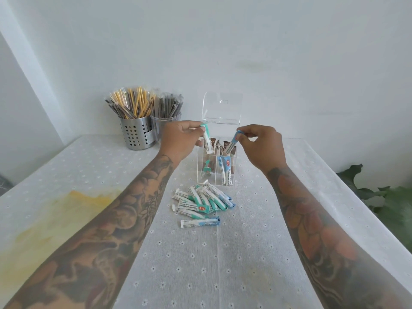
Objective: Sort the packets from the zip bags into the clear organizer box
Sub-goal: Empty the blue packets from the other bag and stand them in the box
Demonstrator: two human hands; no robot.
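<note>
A clear organizer box (204, 175) stands mid-table with its lid (223, 110) tipped up behind. Brown packets fill its back compartments; a blue packet (225, 170) leans in the front right one. My left hand (178, 139) pinches a green-and-white stick packet (207, 139) upright over the left side of the box. My right hand (263, 146) pinches a blue-and-white stick packet (233, 142) over the right side. A loose pile of green and blue packets (200, 201) lies on the cloth in front of the box. No zip bags are in view.
A perforated metal cup (137, 136) of wrapped straws and a clear cup (163, 121) of dark sticks stand back left, close to my left hand. White wall behind. Green plant leaves (385, 197) hang past the table's right edge. A yellow stain marks the cloth (245, 253) at left.
</note>
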